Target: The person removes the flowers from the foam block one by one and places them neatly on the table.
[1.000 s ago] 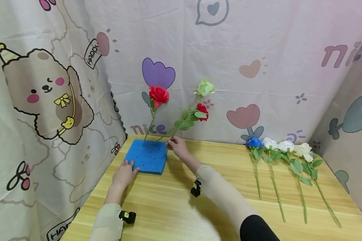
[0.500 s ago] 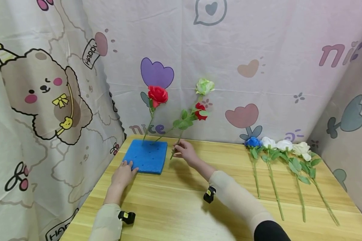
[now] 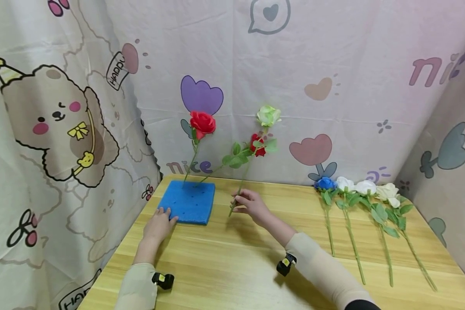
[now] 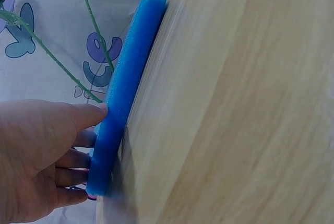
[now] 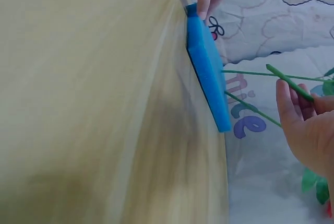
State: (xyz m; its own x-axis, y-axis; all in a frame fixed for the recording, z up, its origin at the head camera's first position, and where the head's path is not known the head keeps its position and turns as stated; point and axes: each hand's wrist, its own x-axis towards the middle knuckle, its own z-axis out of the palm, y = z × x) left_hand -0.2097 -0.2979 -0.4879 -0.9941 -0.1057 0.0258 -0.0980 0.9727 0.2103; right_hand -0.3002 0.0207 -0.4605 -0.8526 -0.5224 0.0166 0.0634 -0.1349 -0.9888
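A blue foam block (image 3: 190, 202) with small holes lies on the table at left. Two red roses stand in it: one upright rose (image 3: 203, 124), and one leaning right, its red bloom (image 3: 258, 145) partly behind another flower's leaves. My left hand (image 3: 158, 226) rests on the block's near left corner; in the left wrist view its thumb (image 4: 86, 114) lies along the edge, fingers fairly straight. To the right of the block, my right hand (image 3: 252, 206) pinches the lower stem of a pale green rose (image 3: 268, 116). In the right wrist view the stem end (image 5: 282, 75) sticks out past the fingertips, apart from the block.
At the table's right lie a blue rose (image 3: 326, 184), two white roses (image 3: 345, 184) and a cream rose (image 3: 388, 193), stems toward me. A printed curtain (image 3: 279, 64) hangs behind the wooden table (image 3: 224, 267) and along its left side.
My right hand has moved right and toward me, away from the block, with the green rose, which now stands more upright. The left hand and the two red roses stay put.
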